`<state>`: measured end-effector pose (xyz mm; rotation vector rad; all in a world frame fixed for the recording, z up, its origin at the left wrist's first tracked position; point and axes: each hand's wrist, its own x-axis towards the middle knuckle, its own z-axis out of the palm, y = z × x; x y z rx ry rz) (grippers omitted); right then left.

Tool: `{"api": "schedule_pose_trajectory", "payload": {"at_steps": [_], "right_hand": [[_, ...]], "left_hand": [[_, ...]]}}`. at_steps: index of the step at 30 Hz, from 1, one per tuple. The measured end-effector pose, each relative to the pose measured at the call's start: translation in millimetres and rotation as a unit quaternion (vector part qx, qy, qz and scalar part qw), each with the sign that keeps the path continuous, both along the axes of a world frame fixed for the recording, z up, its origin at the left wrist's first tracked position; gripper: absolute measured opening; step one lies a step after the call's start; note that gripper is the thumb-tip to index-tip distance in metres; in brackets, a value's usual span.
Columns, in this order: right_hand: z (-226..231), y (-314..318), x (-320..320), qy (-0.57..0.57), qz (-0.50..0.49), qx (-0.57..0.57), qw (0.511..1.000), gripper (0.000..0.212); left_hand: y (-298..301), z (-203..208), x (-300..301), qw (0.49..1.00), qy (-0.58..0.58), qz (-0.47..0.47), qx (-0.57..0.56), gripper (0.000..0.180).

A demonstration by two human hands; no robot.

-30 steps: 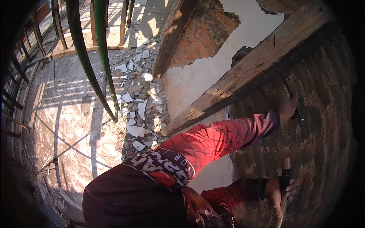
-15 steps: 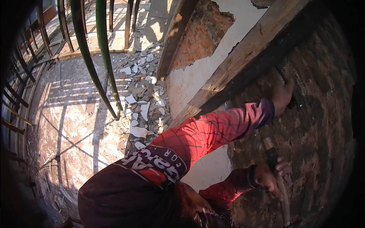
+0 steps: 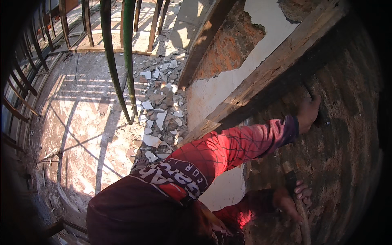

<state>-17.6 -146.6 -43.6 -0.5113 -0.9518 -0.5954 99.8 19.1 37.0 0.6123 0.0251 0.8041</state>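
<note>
My left hand [image 3: 308, 114] reaches out against the dark, rough wall [image 3: 347, 163], at the end of a red patterned sleeve. Its fingers are closed round a slim dark rod [image 3: 307, 87], which looks like a chisel; part of it is hidden by the hand. Lower down, my right hand [image 3: 290, 204] is wrapped round a hammer [image 3: 303, 228] with a wooden handle. A dark section of the hammer shows just above the fingers, with a short pale wooden end beyond it. The hammer is apart from the rod. Shade dims both hands.
A thick wooden beam [image 3: 261, 77] slants across above my left arm, with a second post [image 3: 208, 41] beside it. Broken plaster and rubble [image 3: 159, 110] lie along the wall's foot. Green and dark poles [image 3: 129, 61] stand on the sunlit floor [image 3: 81, 143]. Brick [image 3: 228, 49] shows through broken plaster.
The floor, poles and beams have shifted to the right in the view. My left hand appears slightly lower, still on the rod. My right hand keeps its hold on the hammer.
</note>
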Motion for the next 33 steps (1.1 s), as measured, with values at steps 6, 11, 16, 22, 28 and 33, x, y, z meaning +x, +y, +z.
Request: {"api": "schedule_pose_trajectory", "payload": {"at_steps": [6, 11, 16, 22, 28, 33], "right_hand": [[-40, -7, -5, 0.392, 0.195, -0.315, 0.842, 0.061], [37, -83, 21, -0.057, 0.026, -0.139, 0.988, 0.047], [1, 33, 4, -0.048, 0.016, -0.141, 0.989, 0.048], [-9, -32, 3, 0.22, 0.19, -0.397, 0.87, 0.062], [90, -27, -36, -0.09, -0.06, -0.047, 0.993, 0.066], [33, -37, -20, 0.033, -0.071, -0.073, 0.994, 0.072]], "left_hand": [[9, -2, 5, 1.0, -0.016, 0.016, -0.006, 0.044], [10, 7, 32, 0.999, -0.046, 0.004, -0.018, 0.047], [1, 8, 39, 0.999, -0.023, -0.023, 0.003, 0.054], [12, 6, 15, 1.0, -0.018, -0.02, -0.009, 0.049], [13, 13, 16, 0.999, -0.013, -0.023, -0.025, 0.049], [2, -25, -15, 0.978, 0.156, -0.02, 0.136, 0.044]]}}
